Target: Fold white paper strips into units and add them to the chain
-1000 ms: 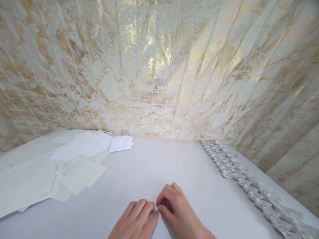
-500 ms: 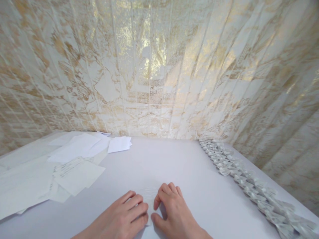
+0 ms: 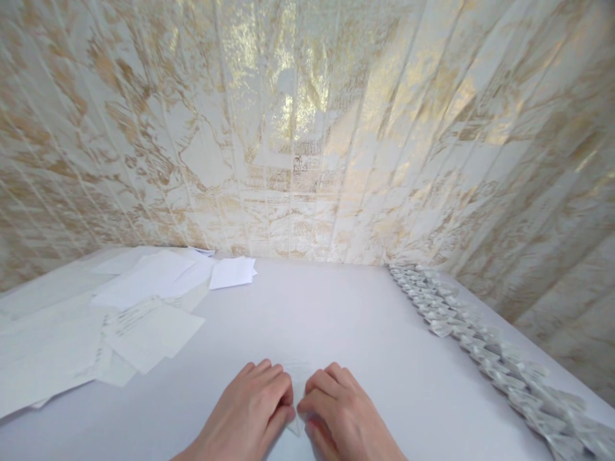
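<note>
My left hand (image 3: 252, 406) and my right hand (image 3: 346, 410) are close together at the front of the white table (image 3: 317, 314). Between them shows a small piece of white paper (image 3: 295, 426), mostly covered by my hands. The fingers of my left hand are curled, with thumb and forefinger closed at the paper's left side. On its right side my right hand is also curled, thumb tucked under the forefinger. Just how the paper is folded cannot be made out.
Loose white sheets (image 3: 52, 346), some with writing, overlap across the left side. A small stack of paper (image 3: 232, 273) lies at the back. Along the right edge runs a long row of folded paper pieces (image 3: 468, 342). A gold-patterned curtain (image 3: 288, 211) hangs behind the table.
My left hand has moved slightly right and its fingers have curled in. My right hand's thumb and forefinger, apart before, have drawn together. The view has tipped slightly.
</note>
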Action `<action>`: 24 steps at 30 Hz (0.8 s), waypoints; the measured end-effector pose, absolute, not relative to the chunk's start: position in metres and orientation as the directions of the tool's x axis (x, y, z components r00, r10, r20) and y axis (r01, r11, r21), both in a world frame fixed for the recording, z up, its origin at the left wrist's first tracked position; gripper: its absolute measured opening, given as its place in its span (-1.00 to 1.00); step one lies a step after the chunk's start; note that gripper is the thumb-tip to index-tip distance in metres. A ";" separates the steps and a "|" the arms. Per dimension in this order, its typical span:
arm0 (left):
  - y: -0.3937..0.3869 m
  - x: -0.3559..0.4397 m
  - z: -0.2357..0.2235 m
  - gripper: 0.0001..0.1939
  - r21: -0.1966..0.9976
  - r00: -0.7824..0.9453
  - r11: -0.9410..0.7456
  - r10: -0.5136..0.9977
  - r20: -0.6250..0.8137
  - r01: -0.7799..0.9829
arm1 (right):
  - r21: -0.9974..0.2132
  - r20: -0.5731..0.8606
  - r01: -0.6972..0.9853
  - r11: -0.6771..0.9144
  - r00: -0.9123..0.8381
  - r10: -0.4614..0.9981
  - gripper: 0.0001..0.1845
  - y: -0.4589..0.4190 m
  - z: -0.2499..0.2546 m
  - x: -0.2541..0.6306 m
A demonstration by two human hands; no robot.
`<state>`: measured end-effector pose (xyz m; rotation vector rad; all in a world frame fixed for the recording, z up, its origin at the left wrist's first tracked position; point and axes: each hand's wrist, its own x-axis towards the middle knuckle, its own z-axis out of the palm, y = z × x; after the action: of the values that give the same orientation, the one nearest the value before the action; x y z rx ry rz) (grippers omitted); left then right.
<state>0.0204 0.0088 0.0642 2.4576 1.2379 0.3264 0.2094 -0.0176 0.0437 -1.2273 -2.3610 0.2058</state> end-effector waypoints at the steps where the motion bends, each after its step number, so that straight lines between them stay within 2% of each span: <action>1: 0.008 0.022 0.065 -0.85 0.424 0.584 -0.539 0.811 0.030 0.728 | -0.268 0.379 0.723 0.637 -0.529 0.759 -0.82 -0.018 0.044 0.210; 5: 0.007 0.023 0.068 -0.85 0.438 0.562 -0.515 0.827 0.027 0.737 | 0.049 0.508 0.663 0.747 -0.661 0.553 -0.82 -0.021 0.042 0.210; 8: 0.008 0.023 0.066 -0.86 0.461 0.540 -0.486 0.842 0.017 0.743 | 0.172 0.562 0.653 0.737 -0.680 0.471 -0.77 -0.026 0.040 0.208; 16: 0.007 0.023 0.061 -0.84 0.536 0.453 -0.369 0.891 -0.028 0.759 | 0.216 0.613 0.707 0.674 -0.635 0.470 -0.72 -0.034 0.028 0.201; 18: 0.007 0.022 0.061 -0.86 0.534 0.464 -0.389 0.886 -0.008 0.751 | 0.223 0.634 0.725 0.652 -0.616 0.468 -0.71 -0.034 0.025 0.199; 24: 0.007 0.013 0.054 -0.92 0.510 0.531 -0.516 0.837 0.129 0.688 | 0.221 0.578 0.695 0.684 -0.659 0.482 -0.77 -0.034 0.029 0.200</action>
<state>0.0135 0.0074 0.0540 2.3746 1.2504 0.5104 0.2004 -0.0342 0.0292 -0.9077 -2.4137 -0.5935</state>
